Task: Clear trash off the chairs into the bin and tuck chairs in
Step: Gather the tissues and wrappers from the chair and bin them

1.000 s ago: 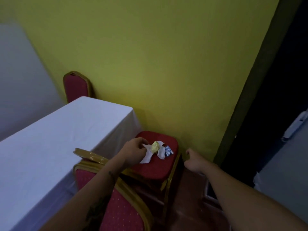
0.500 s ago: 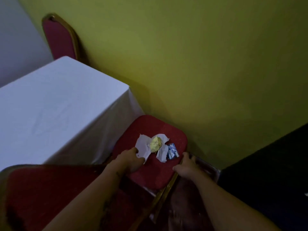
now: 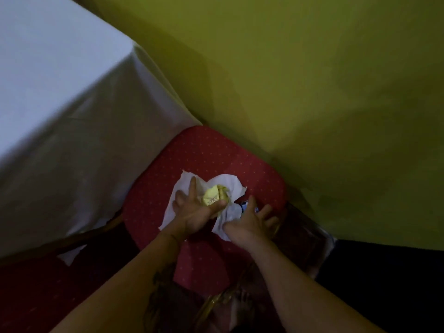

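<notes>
A red padded chair seat (image 3: 206, 155) with gold dots stands against the yellow wall. On it lies white tissue paper (image 3: 230, 186) with a crumpled yellow wrapper (image 3: 212, 194) on top and a small blue-and-white packet (image 3: 245, 205) at its right edge. My left hand (image 3: 194, 210) lies spread on the tissue, thumb touching the yellow wrapper. Over the tissue's right part and the blue packet, my right hand (image 3: 252, 219) rests with fingers apart. Neither hand has closed around anything. No bin is in view.
A table under a white cloth (image 3: 55, 97) fills the left side, its corner beside the chair. Another red chair's back (image 3: 36, 296) is at the lower left. The yellow wall (image 3: 312, 80) is close behind the seat. A dark area (image 3: 389, 284) lies at the lower right.
The view has dropped closer over the chair seat. Both hands have moved from the seat's front edge onto the trash, the left onto the tissue and wrapper, the right onto the blue packet.
</notes>
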Demonstrator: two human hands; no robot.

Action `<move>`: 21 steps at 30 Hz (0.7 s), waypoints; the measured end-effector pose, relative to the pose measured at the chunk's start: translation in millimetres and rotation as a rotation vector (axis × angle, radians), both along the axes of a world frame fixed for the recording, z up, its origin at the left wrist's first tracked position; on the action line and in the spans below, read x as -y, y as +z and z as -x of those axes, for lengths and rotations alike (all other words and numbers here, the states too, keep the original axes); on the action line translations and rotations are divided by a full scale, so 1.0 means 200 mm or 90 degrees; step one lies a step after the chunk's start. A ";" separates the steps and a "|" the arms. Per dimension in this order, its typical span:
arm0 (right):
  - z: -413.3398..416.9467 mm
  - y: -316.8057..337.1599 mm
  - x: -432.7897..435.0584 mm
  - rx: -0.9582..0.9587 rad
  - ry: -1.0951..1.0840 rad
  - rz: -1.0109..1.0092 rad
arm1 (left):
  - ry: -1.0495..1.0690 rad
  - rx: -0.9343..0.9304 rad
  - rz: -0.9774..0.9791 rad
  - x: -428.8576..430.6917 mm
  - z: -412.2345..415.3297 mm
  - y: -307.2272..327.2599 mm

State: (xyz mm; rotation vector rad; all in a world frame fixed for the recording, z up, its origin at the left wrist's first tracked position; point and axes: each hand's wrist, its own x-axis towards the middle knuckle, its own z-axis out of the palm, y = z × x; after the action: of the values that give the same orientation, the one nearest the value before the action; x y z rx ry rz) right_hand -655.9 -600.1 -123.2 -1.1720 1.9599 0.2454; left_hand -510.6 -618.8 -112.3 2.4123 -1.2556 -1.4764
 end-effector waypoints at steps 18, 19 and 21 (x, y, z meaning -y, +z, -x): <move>0.02 -0.08 0.01 0.087 0.051 0.120 | 0.277 -0.124 0.096 -0.17 -0.10 0.00; 0.04 -0.06 -0.01 0.143 -0.019 0.112 | 0.269 -0.124 0.084 -0.19 -0.10 0.03; 0.08 0.00 -0.05 0.220 -0.081 0.102 | 0.265 -0.142 0.062 -0.23 -0.12 0.12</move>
State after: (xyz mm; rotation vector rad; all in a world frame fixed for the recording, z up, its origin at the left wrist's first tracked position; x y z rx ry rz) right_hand -672.5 -589.6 -123.8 -1.1010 1.7614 -0.1751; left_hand -486.3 -573.3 -87.9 2.1946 -0.7088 -1.4643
